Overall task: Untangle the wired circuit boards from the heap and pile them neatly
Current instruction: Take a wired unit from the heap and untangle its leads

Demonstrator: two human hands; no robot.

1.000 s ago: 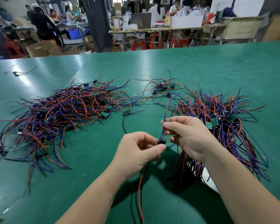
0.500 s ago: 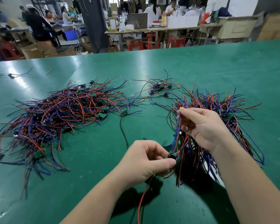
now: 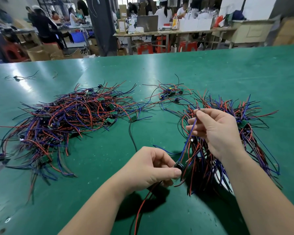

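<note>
Left hand pinches a small circuit board at 6 o'clock on the green table; right hand pinches its blue wire. Tangled heap at 9 o'clock, second pile at 3 o'clock.

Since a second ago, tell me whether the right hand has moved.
Yes. The right hand has slid up the blue wire, away from the person, farther over the right pile of wired boards.
</note>
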